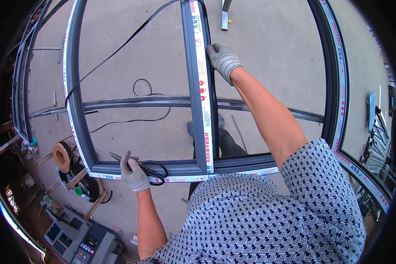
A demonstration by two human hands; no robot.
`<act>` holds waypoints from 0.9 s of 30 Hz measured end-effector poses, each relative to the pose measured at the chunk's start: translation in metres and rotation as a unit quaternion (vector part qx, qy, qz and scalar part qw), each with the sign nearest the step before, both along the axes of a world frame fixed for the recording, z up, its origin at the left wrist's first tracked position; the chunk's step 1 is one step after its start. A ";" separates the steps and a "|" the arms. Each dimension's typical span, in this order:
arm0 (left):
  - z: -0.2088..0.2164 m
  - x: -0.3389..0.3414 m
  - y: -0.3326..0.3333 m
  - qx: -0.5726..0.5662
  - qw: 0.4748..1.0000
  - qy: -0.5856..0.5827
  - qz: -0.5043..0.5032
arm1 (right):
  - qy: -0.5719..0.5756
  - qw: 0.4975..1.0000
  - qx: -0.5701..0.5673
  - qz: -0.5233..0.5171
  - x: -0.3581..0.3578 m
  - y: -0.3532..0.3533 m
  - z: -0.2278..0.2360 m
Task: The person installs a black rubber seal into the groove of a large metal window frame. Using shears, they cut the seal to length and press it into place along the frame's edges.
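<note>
A dark grey window frame [192, 70] with white printed film on its bars lies in front of me. My left hand [134, 172], in a striped glove, is closed on scissors [114, 155] at the near bar. Their blades point up and left; the black handle loops stick out to the right. My right hand [225, 62], gloved too, reaches forward to the right edge of the middle bar. Its fingers are curled at a black rubber strip [213, 105] along that edge; the fingertips are partly hidden. A thin black strip [119, 47] trails loosely across the left opening.
A metal rail [141, 102] crosses beneath the frame. At lower left are a wooden-framed reel [61, 157] and a grey machine with a control panel [81, 242]. Another frame [24, 79] stands far left. Metal offcuts [376, 147] are piled at right.
</note>
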State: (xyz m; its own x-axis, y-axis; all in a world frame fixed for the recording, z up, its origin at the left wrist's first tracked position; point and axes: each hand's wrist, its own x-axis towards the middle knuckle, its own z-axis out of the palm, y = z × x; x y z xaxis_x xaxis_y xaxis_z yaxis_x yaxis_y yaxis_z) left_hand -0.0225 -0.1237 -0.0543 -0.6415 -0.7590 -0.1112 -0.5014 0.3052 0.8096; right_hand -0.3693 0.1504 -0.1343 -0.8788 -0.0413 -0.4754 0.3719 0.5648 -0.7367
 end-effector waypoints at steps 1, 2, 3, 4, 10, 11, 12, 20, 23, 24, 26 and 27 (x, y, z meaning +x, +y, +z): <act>-0.001 -0.002 -0.001 -0.001 1.000 0.006 0.000 | 0.006 1.000 -0.006 -0.004 -0.003 -0.002 0.003; 0.000 -0.003 0.001 0.008 1.000 0.001 0.014 | -0.029 0.998 -0.052 -0.003 -0.003 0.001 0.007; 0.000 -0.003 0.000 0.004 1.000 0.003 0.011 | -0.034 0.998 -0.053 -0.007 -0.001 0.001 0.010; -0.002 0.000 0.000 0.000 1.000 0.002 0.007 | -0.042 0.998 -0.054 -0.010 0.004 0.001 0.014; 0.000 -0.002 0.000 -0.003 1.000 -0.006 0.001 | 0.043 0.998 0.032 0.029 0.012 0.000 0.009; 0.001 -0.003 -0.001 -0.006 1.000 -0.007 0.003 | 0.011 1.000 0.002 0.017 0.013 0.000 0.010; -0.001 -0.001 0.000 0.005 1.000 0.006 0.012 | -0.022 0.999 -0.029 0.006 0.014 0.001 0.008; -0.001 -0.002 -0.003 -0.006 1.000 -0.001 -0.004 | 0.020 0.999 0.026 0.024 0.030 0.001 0.004; 0.001 -0.001 0.002 -0.008 1.000 -0.009 0.009 | -0.017 0.999 -0.033 0.016 0.033 0.008 -0.001; 0.002 -0.005 0.001 0.005 1.000 0.000 0.008 | -0.034 0.998 -0.059 0.014 0.033 0.011 -0.002; 0.002 -0.002 0.003 0.034 0.999 0.005 0.013 | -0.042 0.997 -0.060 0.014 0.043 0.010 0.005; 0.000 0.000 0.001 0.023 1.000 0.003 0.010 | -0.046 0.997 -0.060 0.014 0.047 0.010 0.006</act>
State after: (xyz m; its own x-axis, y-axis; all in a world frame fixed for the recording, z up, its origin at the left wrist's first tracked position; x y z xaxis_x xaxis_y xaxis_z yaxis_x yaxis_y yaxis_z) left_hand -0.0224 -0.1225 -0.0539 -0.6276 -0.7653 -0.1431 -0.5021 0.2573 0.8257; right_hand -0.3227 0.1604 -0.1284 -0.8290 -0.1259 -0.5449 0.4274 0.4857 -0.7625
